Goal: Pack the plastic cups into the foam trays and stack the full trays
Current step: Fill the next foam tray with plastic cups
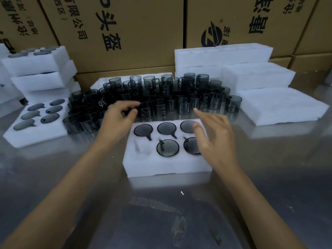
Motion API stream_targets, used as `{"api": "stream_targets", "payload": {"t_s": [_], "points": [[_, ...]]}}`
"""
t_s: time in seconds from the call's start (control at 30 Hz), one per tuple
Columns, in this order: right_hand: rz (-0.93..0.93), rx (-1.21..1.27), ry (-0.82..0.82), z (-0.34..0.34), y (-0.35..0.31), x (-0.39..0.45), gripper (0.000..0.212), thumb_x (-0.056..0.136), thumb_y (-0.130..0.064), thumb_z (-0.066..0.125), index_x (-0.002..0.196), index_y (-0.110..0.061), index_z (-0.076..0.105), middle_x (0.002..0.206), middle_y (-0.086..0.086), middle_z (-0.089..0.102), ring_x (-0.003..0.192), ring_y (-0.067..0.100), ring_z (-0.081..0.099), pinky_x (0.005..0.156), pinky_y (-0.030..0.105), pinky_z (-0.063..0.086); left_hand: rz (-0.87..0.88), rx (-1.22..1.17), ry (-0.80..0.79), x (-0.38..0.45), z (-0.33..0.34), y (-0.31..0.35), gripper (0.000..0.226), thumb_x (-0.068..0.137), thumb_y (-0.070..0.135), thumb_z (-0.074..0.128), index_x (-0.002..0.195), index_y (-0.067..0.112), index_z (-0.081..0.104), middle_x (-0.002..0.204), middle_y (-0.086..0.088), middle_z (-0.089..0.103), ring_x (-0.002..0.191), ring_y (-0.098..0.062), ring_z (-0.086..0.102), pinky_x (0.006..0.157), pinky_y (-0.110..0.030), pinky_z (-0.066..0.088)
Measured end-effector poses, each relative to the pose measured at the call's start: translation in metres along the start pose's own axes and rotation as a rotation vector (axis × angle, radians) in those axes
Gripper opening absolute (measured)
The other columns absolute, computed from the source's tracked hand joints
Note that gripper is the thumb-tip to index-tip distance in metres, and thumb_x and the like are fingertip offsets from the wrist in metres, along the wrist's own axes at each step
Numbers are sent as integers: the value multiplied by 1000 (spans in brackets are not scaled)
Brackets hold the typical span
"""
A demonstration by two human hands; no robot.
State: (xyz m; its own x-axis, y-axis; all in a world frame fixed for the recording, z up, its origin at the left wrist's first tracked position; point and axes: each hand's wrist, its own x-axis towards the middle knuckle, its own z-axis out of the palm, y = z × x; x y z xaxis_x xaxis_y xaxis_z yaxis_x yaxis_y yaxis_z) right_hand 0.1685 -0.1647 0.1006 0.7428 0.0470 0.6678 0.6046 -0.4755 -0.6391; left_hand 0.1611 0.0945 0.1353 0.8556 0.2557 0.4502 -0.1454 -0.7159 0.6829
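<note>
Foam tray (167, 166), white, soft-looking block with round sockets, sits centre on a dull reflective metal table (161, 212). Five sockets hold smoky grey translucent cups, bases up, handles in side notches; the near-left socket (143, 150) is unfilled. Loose cups (183, 97), cylindrical with small handles, crowd the table just behind the tray. Left hand (116, 121) reaches over the pile's near edge, fingers curled; blurred, so cannot tell if it grips a cup. Right hand (213, 135) hovers over the tray's right end, fingers relaxed and spread, holding nothing, above the near-right cup (190, 146). Full tray (34, 121) lies left; stacked trays (36, 72) behind it. Blank foam slabs (255, 76) right. Printed cartons (125, 33) form the backdrop.
</note>
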Motion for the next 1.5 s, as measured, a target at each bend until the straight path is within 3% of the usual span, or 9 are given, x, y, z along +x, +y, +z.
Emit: {"api": "stream_targets", "payload": {"t_s": [0.13,0.27,0.37,0.53,0.63,0.8,1.03,1.27,1.5], "points": [[159,49,64,2,16,4,41,91,-34,56,130,-26,66,111,-24,64,118,2,44,98,1,27,-39,443,20,63,-7,-21,57,91,14,60,146,10,43,145,-16,44,138,-33,32,115,-46,27],[222,80,78,4,21,5,37,95,-26,61,131,-25,64,117,-12,68,119,5,45,104,36,45,-13,696,-38,91,1,-41,50,90,17,62,138,6,51,144,-19,43,140,-35,27,116,-46,22],[245,103,76,4,22,5,37,94,-27,61,132,-29,62,115,-15,67,121,5,46,101,44,47,40,753,-22,93,8,-50,34,90,15,63,123,7,57,135,-20,47,135,-37,32,113,-48,25],[231,97,75,4,19,6,37,94,-22,62,130,-27,63,107,-20,66,118,9,49,101,41,46,198,567,23,84,10,-44,13,91,8,63,95,0,54,110,-17,53,107,-34,46,87,-43,41],[207,99,69,4,15,6,36,93,-18,62,129,-25,64,101,-31,58,118,13,52,101,35,45,254,390,85,66,6,-30,18,92,7,63,89,4,46,99,-12,52,83,-20,40,68,-26,28],[101,32,33,7,2,0,44,89,-17,62,132,-25,60,106,-25,57,118,3,44,95,-1,26,289,131,147,18,6,6,20,88,20,73,86,17,53,126,4,51,97,-11,53,83,-18,40],[-191,-24,-92,17,-19,-9,70,84,-36,60,150,-30,38,137,-14,52,130,10,45,107,39,38,408,-116,111,-55,32,66,59,77,25,84,125,24,49,122,11,52,118,-3,52,100,-13,38],[-121,-18,11,21,-11,-12,70,71,-25,80,133,-32,48,123,-12,54,110,-13,38,93,22,38,425,-222,69,-70,38,72,78,69,37,89,133,28,46,128,8,48,116,-11,54,95,-14,42],[-79,29,-34,20,-15,-13,61,74,-42,63,133,-31,47,130,-16,56,117,5,52,100,26,38,280,-230,-23,-73,28,59,73,74,45,81,137,40,45,137,23,47,126,2,48,96,-9,39]]}}
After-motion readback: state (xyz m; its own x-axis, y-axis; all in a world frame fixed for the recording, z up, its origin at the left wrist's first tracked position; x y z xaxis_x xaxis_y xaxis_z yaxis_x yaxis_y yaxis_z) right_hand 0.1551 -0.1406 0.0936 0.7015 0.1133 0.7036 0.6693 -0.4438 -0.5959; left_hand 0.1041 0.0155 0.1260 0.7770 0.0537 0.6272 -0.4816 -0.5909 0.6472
